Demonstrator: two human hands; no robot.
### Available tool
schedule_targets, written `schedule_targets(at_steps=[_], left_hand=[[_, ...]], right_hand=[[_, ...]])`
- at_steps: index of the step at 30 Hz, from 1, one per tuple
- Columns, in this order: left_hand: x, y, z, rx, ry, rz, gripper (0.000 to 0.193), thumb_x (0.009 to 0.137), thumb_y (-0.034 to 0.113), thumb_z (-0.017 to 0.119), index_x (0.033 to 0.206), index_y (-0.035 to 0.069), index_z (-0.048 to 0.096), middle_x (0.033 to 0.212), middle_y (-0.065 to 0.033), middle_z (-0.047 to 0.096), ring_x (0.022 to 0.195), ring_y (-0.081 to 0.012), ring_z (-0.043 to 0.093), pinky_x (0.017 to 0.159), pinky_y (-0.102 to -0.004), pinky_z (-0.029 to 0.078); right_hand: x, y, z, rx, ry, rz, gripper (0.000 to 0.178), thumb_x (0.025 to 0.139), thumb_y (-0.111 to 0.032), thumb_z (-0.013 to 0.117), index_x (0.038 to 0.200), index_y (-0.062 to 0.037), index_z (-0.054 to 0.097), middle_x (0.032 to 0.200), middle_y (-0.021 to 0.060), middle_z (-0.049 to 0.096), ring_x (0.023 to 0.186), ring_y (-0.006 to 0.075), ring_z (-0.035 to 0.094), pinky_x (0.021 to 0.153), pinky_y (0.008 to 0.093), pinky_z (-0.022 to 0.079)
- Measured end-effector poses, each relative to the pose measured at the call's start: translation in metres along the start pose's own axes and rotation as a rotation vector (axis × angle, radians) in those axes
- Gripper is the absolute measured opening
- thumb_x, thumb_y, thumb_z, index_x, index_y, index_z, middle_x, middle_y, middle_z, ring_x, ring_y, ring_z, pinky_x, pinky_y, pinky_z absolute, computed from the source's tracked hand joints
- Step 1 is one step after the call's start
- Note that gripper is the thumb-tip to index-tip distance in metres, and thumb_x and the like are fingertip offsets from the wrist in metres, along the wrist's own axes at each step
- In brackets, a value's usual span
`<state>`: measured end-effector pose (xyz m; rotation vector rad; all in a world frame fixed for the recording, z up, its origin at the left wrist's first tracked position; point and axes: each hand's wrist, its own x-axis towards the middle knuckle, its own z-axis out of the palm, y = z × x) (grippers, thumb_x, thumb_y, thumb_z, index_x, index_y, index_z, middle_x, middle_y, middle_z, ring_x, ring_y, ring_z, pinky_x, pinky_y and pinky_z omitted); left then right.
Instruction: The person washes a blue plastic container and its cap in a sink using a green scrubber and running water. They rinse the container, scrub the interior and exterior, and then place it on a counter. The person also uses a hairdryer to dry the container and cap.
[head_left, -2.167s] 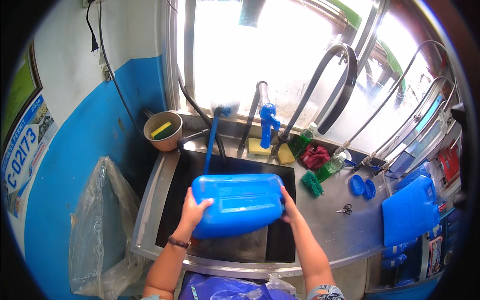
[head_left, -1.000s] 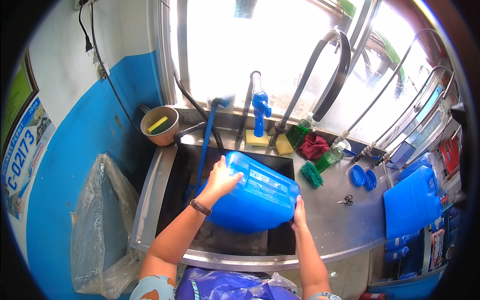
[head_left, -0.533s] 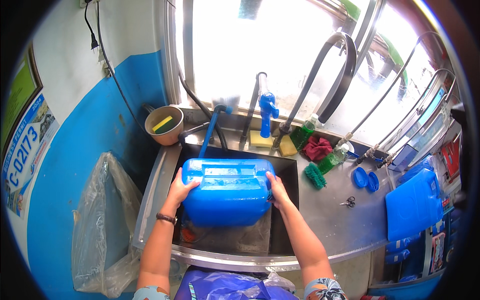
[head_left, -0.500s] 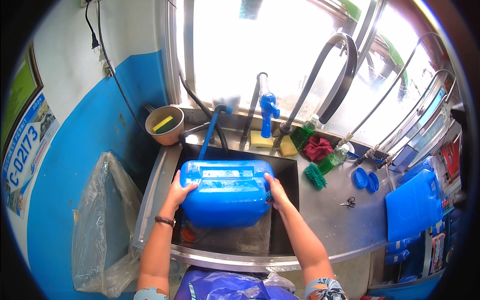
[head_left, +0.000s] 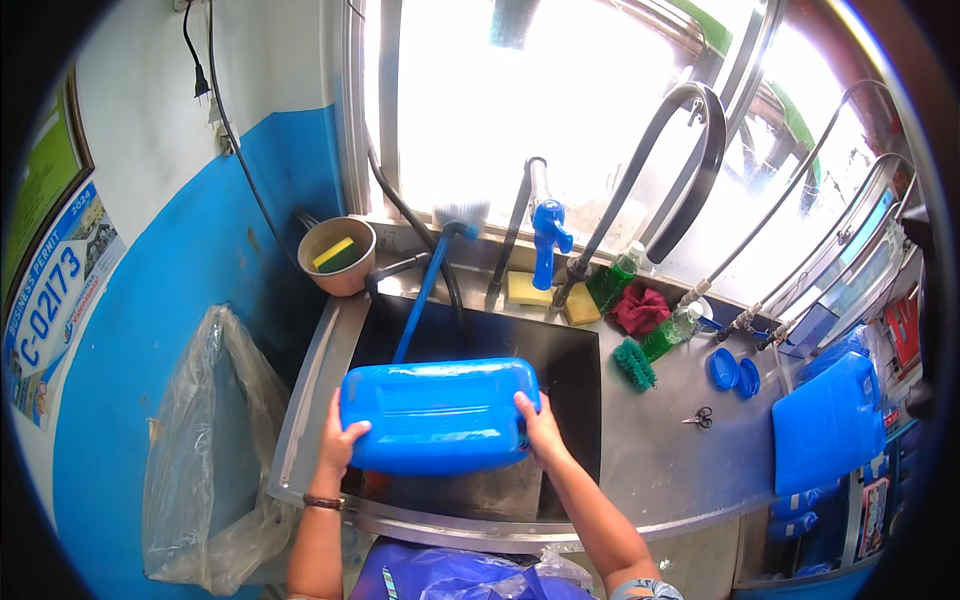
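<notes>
Between my two hands is a wet blue plastic jerrycan (head_left: 440, 415), held over the steel sink (head_left: 475, 497) with a smooth, ridged face turned up. My left hand (head_left: 341, 437) grips its left end, thumb on the upper edge. My right hand (head_left: 541, 428) clasps the right end in the same way; the fingers under both ends are mostly hidden. Behind the jerrycan, a long-handled brush with a blue handle (head_left: 424, 300) leans against the back of the sink. Something orange shows partly below the can in the basin.
At the back left stands a pot (head_left: 338, 268) with a sponge in it. A blue tap (head_left: 550, 240) rises behind the basin. Sponges, green bottles (head_left: 612, 282), a red cloth (head_left: 640, 309), a green brush (head_left: 634, 364), blue caps (head_left: 724, 369), scissors (head_left: 699, 418) and another blue container (head_left: 828, 424) occupy the right counter.
The jerrycan has come nearer to me and slightly left, and has been rolled so that a different face points up. Both hands have kept hold of its ends.
</notes>
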<state>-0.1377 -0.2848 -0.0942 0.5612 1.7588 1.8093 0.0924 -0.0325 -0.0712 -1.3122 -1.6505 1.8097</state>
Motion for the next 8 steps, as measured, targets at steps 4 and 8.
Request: schedule_targets(at_steps=[4,8], left_hand=[[-0.017,-0.002,0.009,0.023,-0.019,0.048,0.092,0.076,0.021,0.068,0.151,-0.005,0.02,0.146,-0.0263,0.038,0.136,-0.0339,0.039,0.115,-0.0393,0.028],[-0.02,0.015,0.044,0.382,-0.045,0.157,0.1,0.074,0.032,0.072,0.152,-0.001,0.02,0.148,-0.0275,0.035,0.138,-0.0404,0.035,0.115,-0.0401,0.026]], right_hand=[[0.011,0.008,-0.02,0.145,-0.065,0.08,0.076,0.088,-0.052,0.063,0.145,-0.0092,0.036,0.123,0.0155,0.057,0.106,0.0264,0.06,0.078,0.0458,0.055],[-0.005,0.011,-0.055,0.406,-0.372,-0.048,0.077,0.089,-0.051,0.061,0.149,-0.0137,0.03,0.145,0.0216,0.043,0.132,0.0338,0.047,0.102,0.0473,0.048]])
